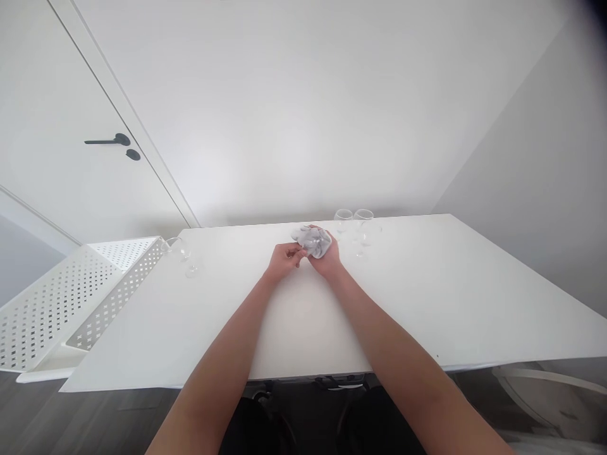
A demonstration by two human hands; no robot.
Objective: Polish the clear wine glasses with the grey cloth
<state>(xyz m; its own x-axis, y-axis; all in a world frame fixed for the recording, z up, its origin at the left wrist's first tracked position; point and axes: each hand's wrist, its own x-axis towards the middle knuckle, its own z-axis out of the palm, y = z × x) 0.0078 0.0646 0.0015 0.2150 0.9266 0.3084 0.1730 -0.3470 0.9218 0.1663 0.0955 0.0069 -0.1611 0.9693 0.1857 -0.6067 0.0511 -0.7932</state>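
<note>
A crumpled grey-and-white cloth (pixel 317 242) is bunched up over the middle of the table, near its back edge. My right hand (pixel 332 258) cups it from the right with the fingers wrapped round it. Against the cloth's lower left side, my left hand (pixel 285 258) is closed, thumb and fingers pinched together. What they pinch is too small to make out. Glossy highlights show in the folds, but I cannot tell whether a glass is inside. Just right of the hands, two clear stemmed glasses (pixel 364 216) stand upright. Another stemmed glass (pixel 180 250) is at the table's left edge.
The white table (pixel 303 322) backs onto a white wall. Left of it is a white perforated rack or panel (pixel 61 297), below a door with a black handle (pixel 107 140). A round-edged pale object (pixel 554 398) lies beyond the front right edge, lower down.
</note>
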